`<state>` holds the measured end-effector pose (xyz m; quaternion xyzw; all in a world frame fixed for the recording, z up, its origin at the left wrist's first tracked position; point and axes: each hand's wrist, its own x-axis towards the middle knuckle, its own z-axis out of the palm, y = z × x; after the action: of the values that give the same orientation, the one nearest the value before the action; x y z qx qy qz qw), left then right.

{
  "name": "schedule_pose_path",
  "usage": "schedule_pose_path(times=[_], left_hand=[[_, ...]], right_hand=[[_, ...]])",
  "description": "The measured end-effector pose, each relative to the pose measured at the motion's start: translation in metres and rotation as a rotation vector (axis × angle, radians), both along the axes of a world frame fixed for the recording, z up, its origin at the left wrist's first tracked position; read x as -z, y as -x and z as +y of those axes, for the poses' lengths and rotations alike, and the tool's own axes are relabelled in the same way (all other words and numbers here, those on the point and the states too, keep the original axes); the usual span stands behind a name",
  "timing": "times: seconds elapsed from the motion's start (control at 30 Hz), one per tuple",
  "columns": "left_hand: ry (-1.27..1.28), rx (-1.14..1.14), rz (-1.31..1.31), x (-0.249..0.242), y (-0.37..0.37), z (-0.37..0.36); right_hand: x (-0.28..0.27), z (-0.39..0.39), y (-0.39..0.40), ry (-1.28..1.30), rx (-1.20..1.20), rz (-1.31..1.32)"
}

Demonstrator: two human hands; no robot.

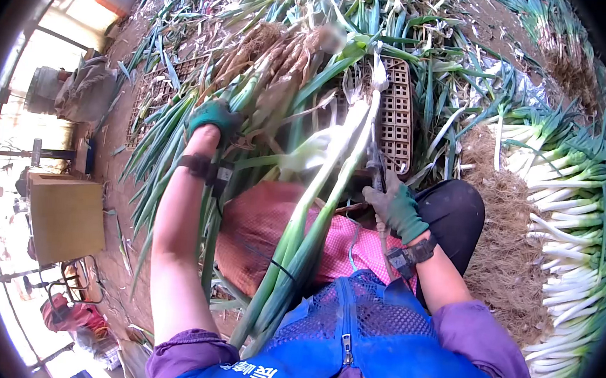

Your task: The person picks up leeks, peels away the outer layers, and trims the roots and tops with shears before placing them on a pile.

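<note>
My left hand, in a green glove, reaches out to a pile of untrimmed leeks with brown roots and is closed on leaves there. My right hand, in a grey and green glove, is wrapped round a dark tool with a thin hose. Beside the tool's tip, two long leeks with white stems lie slanting across my lap, over a red and pink checked cloth. Loose pale leaf skin hangs by their stems.
A brown plastic crate stands ahead under leaves. White-stemmed leeks lie in a long row at the right, roots inward. Leaf scraps cover the ground ahead. At the left are a cardboard box and a grey container.
</note>
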<state>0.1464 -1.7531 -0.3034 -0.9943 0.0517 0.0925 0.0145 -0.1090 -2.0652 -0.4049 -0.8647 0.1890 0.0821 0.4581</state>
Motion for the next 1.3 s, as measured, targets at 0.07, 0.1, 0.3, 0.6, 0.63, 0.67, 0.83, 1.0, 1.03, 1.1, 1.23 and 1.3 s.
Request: schedule_pose_path(times=[0.07,0.1,0.3,0.6,0.63,0.67,0.83,1.0,1.03,1.1,1.23,1.3], left_hand=[[-0.054,0.005,0.155,-0.047,0.019,-0.010],[-0.009,0.049,0.177,-0.068,0.041,-0.016],[-0.057,0.282,0.309,-0.109,0.165,-0.067],[0.541,0.173,0.772,0.023,0.103,-0.065],[0.647,0.011,0.867,0.000,0.114,-0.076],[0.628,0.128,0.815,0.023,0.110,-0.070],[0.610,-0.032,0.746,0.058,0.112,-0.082],[0.409,0.271,0.664,0.018,0.141,-0.109],[0.439,0.235,0.623,0.031,0.142,-0.106],[0.503,0.164,0.539,0.047,0.146,-0.105],[0.403,0.186,0.578,0.029,0.151,-0.110],[0.457,0.091,0.619,0.025,0.154,-0.112]], right_hand=[[0.001,-0.002,0.003,-0.019,0.019,-0.012],[0.000,-0.003,0.004,-0.027,0.031,-0.017],[-0.031,-0.001,0.006,-0.204,-0.048,-0.036],[-0.016,-0.010,0.010,-0.466,-0.097,-0.050],[-0.026,-0.010,0.014,-0.433,-0.120,-0.047],[-0.047,-0.006,0.022,-0.396,-0.073,0.034],[-0.059,0.013,0.078,-0.328,-0.197,-0.097],[-0.066,0.010,0.086,-0.304,-0.123,-0.088],[-0.069,0.010,0.086,-0.278,-0.120,-0.148],[-0.064,0.010,0.086,-0.149,-0.183,-0.048],[-0.029,0.005,0.036,-0.073,-0.131,-0.001],[-0.016,0.001,-0.001,-0.050,-0.042,0.001]])
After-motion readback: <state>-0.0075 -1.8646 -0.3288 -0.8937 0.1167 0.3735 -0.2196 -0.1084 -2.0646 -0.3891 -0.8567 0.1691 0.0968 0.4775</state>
